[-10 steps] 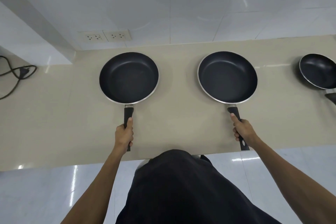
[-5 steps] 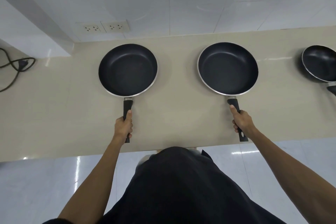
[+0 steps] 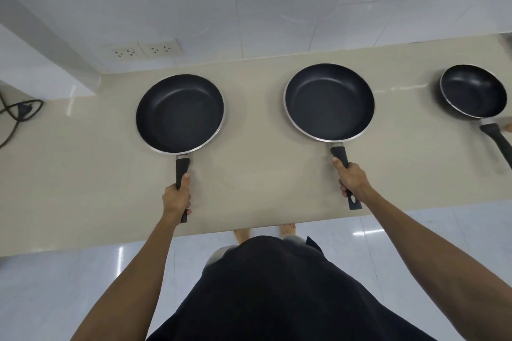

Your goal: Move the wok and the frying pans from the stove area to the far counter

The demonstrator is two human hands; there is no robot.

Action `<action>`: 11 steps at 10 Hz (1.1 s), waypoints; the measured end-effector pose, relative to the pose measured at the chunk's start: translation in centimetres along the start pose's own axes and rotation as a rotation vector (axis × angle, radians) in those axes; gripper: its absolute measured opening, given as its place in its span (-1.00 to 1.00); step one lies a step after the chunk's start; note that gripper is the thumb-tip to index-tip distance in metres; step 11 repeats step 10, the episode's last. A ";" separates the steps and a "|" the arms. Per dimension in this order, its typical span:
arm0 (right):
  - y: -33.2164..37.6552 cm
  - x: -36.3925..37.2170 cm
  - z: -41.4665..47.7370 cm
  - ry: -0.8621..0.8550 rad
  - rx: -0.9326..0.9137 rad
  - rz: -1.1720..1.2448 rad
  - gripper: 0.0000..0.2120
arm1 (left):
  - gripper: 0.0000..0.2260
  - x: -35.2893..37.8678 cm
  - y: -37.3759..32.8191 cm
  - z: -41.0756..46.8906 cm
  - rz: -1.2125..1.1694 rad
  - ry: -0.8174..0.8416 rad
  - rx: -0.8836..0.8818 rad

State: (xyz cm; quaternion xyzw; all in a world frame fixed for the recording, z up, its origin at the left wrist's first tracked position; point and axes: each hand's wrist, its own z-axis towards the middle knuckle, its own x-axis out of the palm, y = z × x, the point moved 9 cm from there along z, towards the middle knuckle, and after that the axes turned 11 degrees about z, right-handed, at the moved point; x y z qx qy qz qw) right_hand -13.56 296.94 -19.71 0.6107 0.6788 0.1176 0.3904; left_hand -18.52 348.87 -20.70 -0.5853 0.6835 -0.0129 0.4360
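**Two Pans, Two Hands**

A long beige counter (image 3: 83,174) runs from side to side under a white tiled wall (image 3: 277,3). Below it is a shiny white floor (image 3: 55,285).

Three black frying pans are over the counter. The left pan (image 3: 180,113) and the middle pan (image 3: 329,101) are big and round, with silver rims. They are well apart from each other. I cannot tell if they sit on the counter or are held just above it. The small pan (image 3: 473,90) sits far to the right, and nobody is holding it.

The left hand (image 3: 176,198) is wrapped tight around the left pan's black handle, thumb lying along the top. The right hand (image 3: 351,178) is wrapped tight around the middle pan's handle the same way.

A black cord (image 3: 19,111) lies at the left edge. Two white wall plugs (image 3: 142,50) sit on the wall above the left pan.
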 end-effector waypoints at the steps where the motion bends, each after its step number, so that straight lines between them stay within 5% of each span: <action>1: -0.1 -0.3 -0.1 -0.002 -0.003 0.006 -0.51 | -0.55 0.2 0.2 -0.1 0.003 -0.002 -0.022; 4: -0.1 -0.7 0.6 0.118 -0.038 -0.098 -0.57 | -0.51 -1.7 -1.1 -0.7 0.100 -0.154 0.010; 6: 0.6 -1.4 0.1 0.210 -0.155 -0.370 -0.47 | -0.47 -1.0 -1.0 -2.6 0.218 -0.218 0.027; 8: 0.4 -2.6 -1.1 0.274 -0.165 -0.326 -0.44 | -0.40 -1.0 -1.9 -5.6 0.343 -0.352 0.108; 11: 0.5 -6.6 -1.6 0.180 -0.194 -0.336 -0.32 | -0.34 -1.9 -6.0 -9.2 0.499 -0.450 0.316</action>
